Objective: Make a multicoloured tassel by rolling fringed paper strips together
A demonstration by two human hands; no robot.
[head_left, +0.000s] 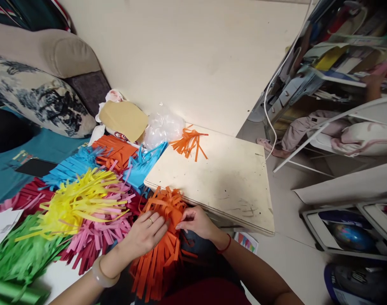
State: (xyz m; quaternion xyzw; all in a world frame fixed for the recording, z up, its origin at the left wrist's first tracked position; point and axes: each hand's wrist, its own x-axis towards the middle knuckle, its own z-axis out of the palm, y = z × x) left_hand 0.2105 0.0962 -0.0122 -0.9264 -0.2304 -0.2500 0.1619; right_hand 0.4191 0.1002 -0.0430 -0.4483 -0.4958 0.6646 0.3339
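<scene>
An orange fringed paper tassel lies across my lap, its cut strips hanging toward me and more strips fanning out at its far end. My left hand, with a ring and a pale bangle, is closed on its left side, fingers bent over the paper and thumb hidden. On the other side my right hand pinches the orange paper between thumb and fingertips. A smaller bunch of orange strips rests on the cream tabletop, apart from both hands.
Yellow fringed paper is piled at left over pink, dark red and green fringes. Blue fringes touch the table's left edge. A clear plastic bag stands behind. At right another person sits by a white chair and cluttered shelves.
</scene>
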